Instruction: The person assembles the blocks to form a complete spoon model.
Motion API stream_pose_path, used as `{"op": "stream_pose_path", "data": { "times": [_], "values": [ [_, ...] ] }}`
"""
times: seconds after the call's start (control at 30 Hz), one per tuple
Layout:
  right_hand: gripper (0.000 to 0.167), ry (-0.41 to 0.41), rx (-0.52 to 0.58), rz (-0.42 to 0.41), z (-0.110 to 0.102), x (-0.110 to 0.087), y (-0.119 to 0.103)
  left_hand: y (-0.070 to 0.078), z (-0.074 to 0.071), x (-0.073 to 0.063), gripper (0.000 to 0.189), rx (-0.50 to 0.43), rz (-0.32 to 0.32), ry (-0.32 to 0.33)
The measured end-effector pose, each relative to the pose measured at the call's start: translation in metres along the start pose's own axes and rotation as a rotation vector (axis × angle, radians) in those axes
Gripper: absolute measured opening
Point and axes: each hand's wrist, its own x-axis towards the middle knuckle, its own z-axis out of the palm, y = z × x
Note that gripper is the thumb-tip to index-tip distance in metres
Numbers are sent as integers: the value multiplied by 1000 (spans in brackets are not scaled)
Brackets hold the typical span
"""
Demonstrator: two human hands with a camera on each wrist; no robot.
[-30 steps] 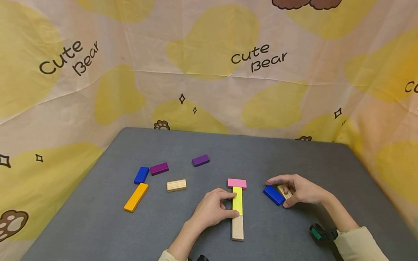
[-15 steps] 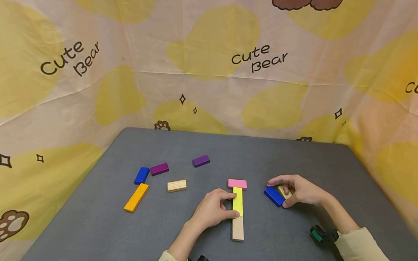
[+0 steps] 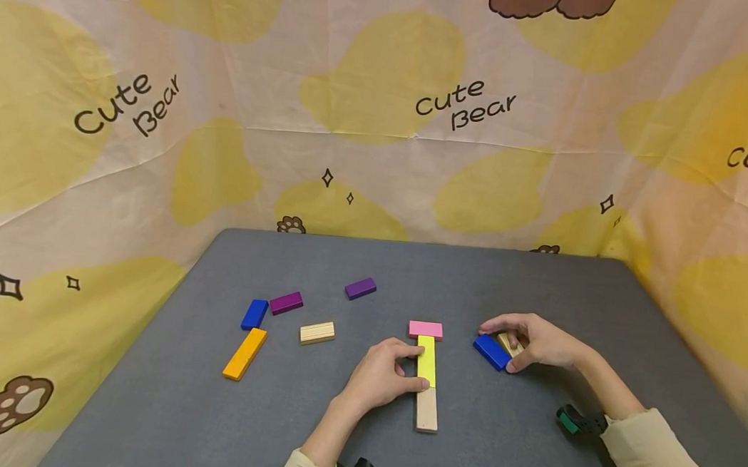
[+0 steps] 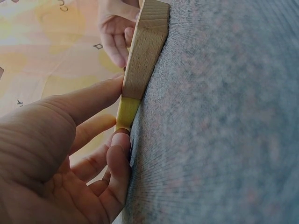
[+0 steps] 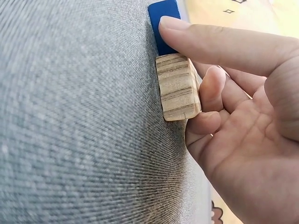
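Observation:
My left hand pinches the yellow block by its long side, thumb near the close end and fingertips near the far end. A plain wooden block lies end to end with the yellow one, toward me, and also shows large in the left wrist view. Across the far end sits a pink block, forming a T. To the right, my right hand holds a blue block between thumb and fingers. Under that hand, a striped wooden block lies against the blue one, partly hidden in the head view.
On the left of the grey table lie an orange block, a second blue block, a magenta block and another striped wooden block. A purple block is farther back. Printed cloth hangs behind and at both sides.

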Motion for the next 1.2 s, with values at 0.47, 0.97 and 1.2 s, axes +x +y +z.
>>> {"op": "stream_pose_path", "data": {
  "times": [0.47, 0.97, 1.2],
  "values": [
    [68, 10, 3, 9, 2, -1, -1, 0, 0, -1, 52, -9, 8, 6],
    [69, 158, -56, 33, 17, -4, -18, -1, -1, -1, 53, -6, 7, 3],
    [76, 372, 16, 140, 62, -19, -55, -1, -1, 0, 53, 4, 11, 3]
  ]
}}
